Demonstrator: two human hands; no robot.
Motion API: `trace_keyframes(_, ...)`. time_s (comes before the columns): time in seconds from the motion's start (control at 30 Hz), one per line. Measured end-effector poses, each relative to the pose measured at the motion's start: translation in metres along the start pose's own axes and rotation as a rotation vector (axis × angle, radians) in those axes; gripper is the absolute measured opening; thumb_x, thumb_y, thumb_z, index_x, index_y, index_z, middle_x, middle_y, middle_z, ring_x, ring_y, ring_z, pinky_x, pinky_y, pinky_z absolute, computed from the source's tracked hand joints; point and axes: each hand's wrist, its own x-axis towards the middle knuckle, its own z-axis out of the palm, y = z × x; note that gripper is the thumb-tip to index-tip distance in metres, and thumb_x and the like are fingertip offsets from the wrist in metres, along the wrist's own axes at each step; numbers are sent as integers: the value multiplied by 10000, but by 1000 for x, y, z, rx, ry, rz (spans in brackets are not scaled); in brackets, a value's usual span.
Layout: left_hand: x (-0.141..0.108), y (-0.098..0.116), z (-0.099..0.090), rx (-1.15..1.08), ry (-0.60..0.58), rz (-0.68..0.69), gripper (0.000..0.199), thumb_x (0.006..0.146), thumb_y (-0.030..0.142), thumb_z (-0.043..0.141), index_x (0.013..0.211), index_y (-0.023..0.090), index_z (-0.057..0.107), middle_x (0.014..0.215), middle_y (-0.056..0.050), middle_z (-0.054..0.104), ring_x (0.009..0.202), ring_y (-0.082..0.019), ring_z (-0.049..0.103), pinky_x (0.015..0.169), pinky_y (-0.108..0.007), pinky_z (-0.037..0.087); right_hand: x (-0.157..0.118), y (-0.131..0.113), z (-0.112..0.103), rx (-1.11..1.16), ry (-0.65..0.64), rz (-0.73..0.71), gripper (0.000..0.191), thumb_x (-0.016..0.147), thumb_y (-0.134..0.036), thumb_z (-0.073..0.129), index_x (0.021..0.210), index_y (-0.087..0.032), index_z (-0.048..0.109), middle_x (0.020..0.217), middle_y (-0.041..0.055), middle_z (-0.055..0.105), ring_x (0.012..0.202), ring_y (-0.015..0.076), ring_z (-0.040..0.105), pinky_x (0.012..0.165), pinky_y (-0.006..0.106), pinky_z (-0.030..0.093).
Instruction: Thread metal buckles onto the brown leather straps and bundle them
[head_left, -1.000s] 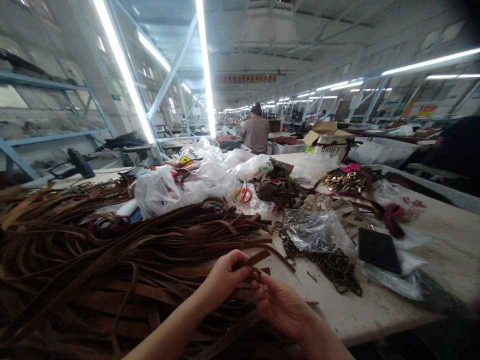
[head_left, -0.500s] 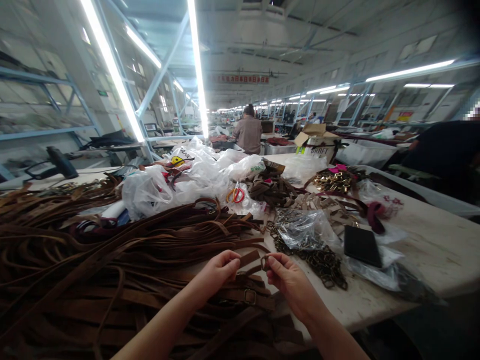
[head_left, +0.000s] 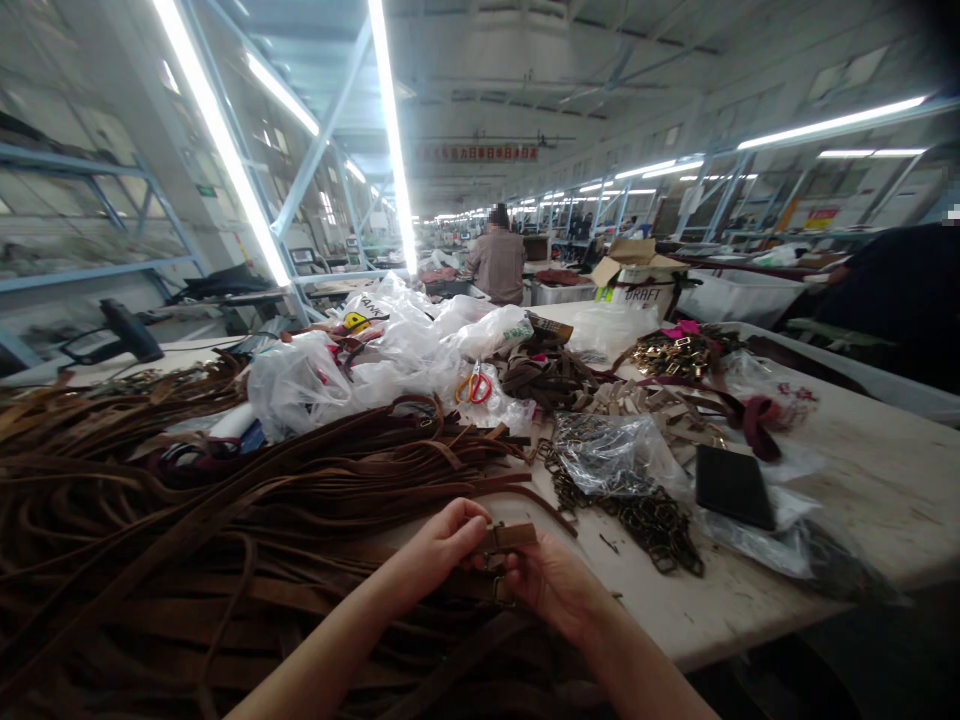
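Note:
My left hand (head_left: 448, 540) is closed on one end of a short brown strap piece (head_left: 514, 536) at the lower middle. My right hand (head_left: 551, 580) holds the same piece from the other side, its fingers curled underneath. A dark metal buckle (head_left: 495, 537) sits around the strap between the hands. Long brown leather straps (head_left: 285, 500) lie heaped to the left and under both hands. To the right, metal buckles (head_left: 667, 540) form a pile partly covered by a clear plastic bag (head_left: 619, 455).
Red and orange scissors (head_left: 474, 387) lie against white plastic bags (head_left: 390, 340) beyond the straps. A black flat object (head_left: 735, 487) rests on the table (head_left: 862, 480) at the right. One person (head_left: 500, 258) sits further back, another (head_left: 900, 300) at the right edge.
My right hand has moved left and lower, closer to my left hand. The buckle, before held apart at my right fingertips, is now around the strap piece.

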Motion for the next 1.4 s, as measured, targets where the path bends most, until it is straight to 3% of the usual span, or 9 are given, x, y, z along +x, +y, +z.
trace_keyframes(0.13, 3, -3, 1, 229, 119, 187, 245, 804, 320, 500, 1007, 201, 567, 874, -17, 588, 805, -140, 518, 747, -249, 399, 14, -1, 6, -276, 46, -165, 252, 586, -302, 716, 725, -150, 569, 557, -55, 528, 448, 37, 441, 424, 148, 364)
trace_keyframes(0.3, 2, -3, -6, 366, 232, 292, 131, 773, 269, 521, 802, 189, 620, 879, -27, 541, 834, -148, 506, 762, -250, 396, 31, 0, 6, -446, 45, -206, 299, 613, -416, 670, 687, -160, 532, 559, -56, 515, 467, 60, 453, 451, 190, 363)
trace_keyframes(0.43, 0, -4, -14, 218, 165, 156, 185, 796, 331, 481, 792, 157, 543, 728, 14, 520, 678, -107, 471, 625, -210, 386, 40, 6, 2, -460, 37, -143, 338, 608, -451, 665, 709, -152, 543, 591, -41, 541, 514, 77, 493, 500, 208, 388)
trace_keyframes(0.5, 0, -5, -17, 248, 182, 92, 234, 805, 368, 453, 735, 155, 520, 631, 42, 478, 596, -92, 426, 559, -197, 352, 42, 11, 2, -448, 22, -131, 335, 600, -438, 673, 715, -149, 548, 629, -31, 558, 540, 82, 504, 516, 213, 397)
trace_keyframes(0.83, 1, -5, -15, 827, 504, 41, 63, 718, 206, 484, 666, 193, 518, 628, 18, 539, 607, -129, 485, 569, -236, 318, 45, 16, 8, -413, 8, -92, 303, 605, -409, 668, 729, -155, 559, 698, -4, 595, 671, 126, 562, 653, 272, 456)
trace_keyframes(1.03, -1, -2, -12, 976, 399, 14, 49, 694, 187, 508, 648, 194, 524, 632, 10, 543, 617, -141, 493, 553, -243, 290, 41, 21, 8, -472, 68, -156, 246, 612, -371, 658, 667, -175, 519, 631, -33, 553, 657, 137, 550, 631, 283, 463)
trace_keyframes(1.23, -2, -1, -13, 773, 276, 20, 108, 690, 292, 563, 735, 193, 554, 697, 14, 577, 650, -143, 505, 565, -229, 321, 34, 22, 4, -501, 52, -279, 249, 692, -421, 587, 707, -184, 512, 666, -28, 551, 632, 130, 528, 622, 284, 456)
trace_keyframes(1.4, -2, 0, -10, 680, 281, 7, 243, 661, 268, 607, 881, 198, 529, 683, 45, 538, 633, -130, 493, 568, -219, 334, 31, 21, -2, -569, 45, -388, 200, 703, -356, 584, 772, -183, 513, 678, -29, 539, 595, 117, 509, 588, 264, 427)
